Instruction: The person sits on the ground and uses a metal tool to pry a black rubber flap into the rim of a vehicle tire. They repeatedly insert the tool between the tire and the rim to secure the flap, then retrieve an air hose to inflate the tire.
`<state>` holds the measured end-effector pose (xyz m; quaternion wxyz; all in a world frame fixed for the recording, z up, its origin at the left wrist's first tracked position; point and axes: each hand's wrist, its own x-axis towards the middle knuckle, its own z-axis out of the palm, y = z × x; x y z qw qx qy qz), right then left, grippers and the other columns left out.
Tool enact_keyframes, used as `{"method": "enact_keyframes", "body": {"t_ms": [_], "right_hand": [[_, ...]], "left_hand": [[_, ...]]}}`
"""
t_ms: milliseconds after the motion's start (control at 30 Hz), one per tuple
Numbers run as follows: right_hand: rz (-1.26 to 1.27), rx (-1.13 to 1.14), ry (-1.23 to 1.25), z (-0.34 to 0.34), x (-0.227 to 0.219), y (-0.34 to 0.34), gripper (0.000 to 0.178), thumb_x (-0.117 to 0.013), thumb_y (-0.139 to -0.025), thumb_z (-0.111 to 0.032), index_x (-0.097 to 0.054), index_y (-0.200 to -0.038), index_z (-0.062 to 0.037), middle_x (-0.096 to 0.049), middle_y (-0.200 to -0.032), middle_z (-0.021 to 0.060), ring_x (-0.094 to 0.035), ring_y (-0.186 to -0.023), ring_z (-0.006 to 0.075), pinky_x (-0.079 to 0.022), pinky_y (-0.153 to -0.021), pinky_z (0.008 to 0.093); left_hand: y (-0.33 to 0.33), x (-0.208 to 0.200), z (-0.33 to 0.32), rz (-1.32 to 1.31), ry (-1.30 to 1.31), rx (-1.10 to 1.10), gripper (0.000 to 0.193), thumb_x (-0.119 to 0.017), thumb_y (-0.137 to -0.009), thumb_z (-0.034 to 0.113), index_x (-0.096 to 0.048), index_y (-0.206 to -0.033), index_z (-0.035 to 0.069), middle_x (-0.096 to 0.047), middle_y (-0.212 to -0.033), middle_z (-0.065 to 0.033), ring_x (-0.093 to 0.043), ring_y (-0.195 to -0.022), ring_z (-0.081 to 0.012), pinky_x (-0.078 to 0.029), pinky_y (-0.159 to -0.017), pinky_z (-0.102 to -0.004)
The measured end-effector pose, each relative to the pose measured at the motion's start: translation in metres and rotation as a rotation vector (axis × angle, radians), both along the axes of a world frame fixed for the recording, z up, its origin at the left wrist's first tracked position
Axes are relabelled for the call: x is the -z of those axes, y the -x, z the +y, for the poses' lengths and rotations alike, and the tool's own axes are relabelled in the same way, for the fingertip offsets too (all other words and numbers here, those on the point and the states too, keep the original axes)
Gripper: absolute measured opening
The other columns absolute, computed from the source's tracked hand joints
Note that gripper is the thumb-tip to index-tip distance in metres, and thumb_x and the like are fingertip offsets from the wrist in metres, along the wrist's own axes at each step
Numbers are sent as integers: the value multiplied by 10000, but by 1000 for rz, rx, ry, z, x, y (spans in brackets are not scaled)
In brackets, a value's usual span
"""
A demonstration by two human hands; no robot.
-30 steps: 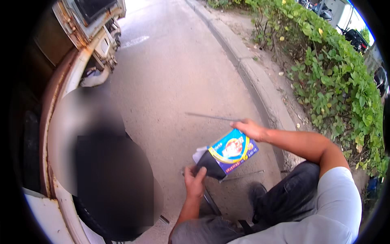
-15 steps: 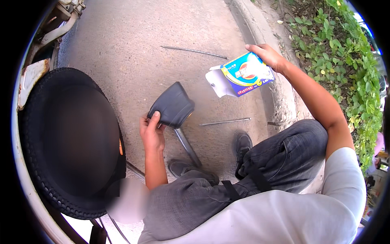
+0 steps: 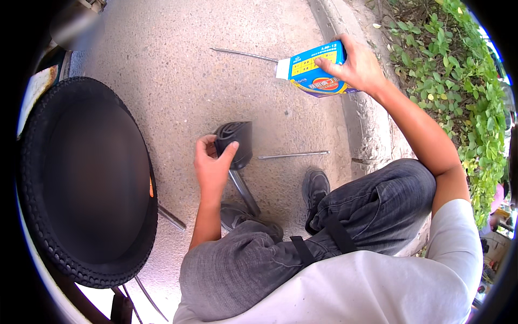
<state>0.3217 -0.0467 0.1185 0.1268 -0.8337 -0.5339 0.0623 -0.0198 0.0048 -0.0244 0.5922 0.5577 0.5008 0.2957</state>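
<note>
My left hand grips a folded, black rubber inner tube by its near left side, thumb on one face. The tube's rolled end faces up, showing its layers. Farther off to the right, my right hand is closed round a blue and yellow cardboard box, thumb on its upper face. A white flap sticks out of the box's left end; its inside is hidden from here. Box and tube are well apart. Beneath the tube, a thick metal bar slants down toward my left shoe.
A large black tyre stands at the left, beside a white metal frame edge. Thin metal rods lie on the concrete, and another bar pokes out near the tyre. A kerb and leafy plants run along the right.
My right hand has moved up and turned the box, so another printed face shows and its open end points left. My left hand has shifted right and turned the inner tube end-up.
</note>
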Motion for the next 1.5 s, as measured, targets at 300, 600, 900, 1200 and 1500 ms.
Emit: {"method": "enact_keyframes", "body": {"t_ms": [300, 600, 900, 1200, 1500], "right_hand": [[259, 399, -56, -17, 55, -64, 953, -617, -750, -643, -449, -1209, 176, -544, -1156, 323, -565, -1092, 349, -434, -951, 373], [387, -196, 332, -7, 57, 7, 689, -655, -794, -448, -496, -1251, 42, -545, -1218, 254, -536, -1141, 325, -420, -979, 383], [693, -724, 185, -12, 53, 95, 987, -791, -663, -407, -277, -1377, 38, -518, -1222, 264, -528, -1124, 375, -412, -980, 412], [764, -431, 62, 11, 17, 131, 228, -570, -902, -190, -595, -1000, 14, -652, -781, 173, -634, -713, 209, -483, -654, 370], [1112, -83, -54, 20, 5, 112, 267, -580, -928, -233, -612, -850, 21, -641, -730, 56, -614, -610, 127, -476, -564, 252]], "left_hand": [[-27, 41, -14, 238, -451, 369, 336, -675, -800, 123, -575, -1094, -5, -578, -1104, -201, -559, -1028, -356, -446, -882, -394], [-27, 39, 7, -117, 183, 102, 435, -604, -789, -50, -446, -1189, 13, -607, -1019, -133, -601, -901, -185, -503, -765, -310], [-40, -101, 30, -738, 626, 27, 453, -618, -810, 1, -382, -1185, 95, -564, -1088, -137, -614, -962, -228, -550, -797, -353], [-43, -129, 35, -1073, 617, -139, 469, -637, -826, 42, -355, -1193, 117, -547, -1062, -138, -588, -951, -262, -509, -829, -465], [-20, -92, 27, 77, -432, 322, 953, -801, -609, 499, -413, -1297, -33, -459, -1262, -235, -458, -1190, -377, -387, -987, -406]]}}
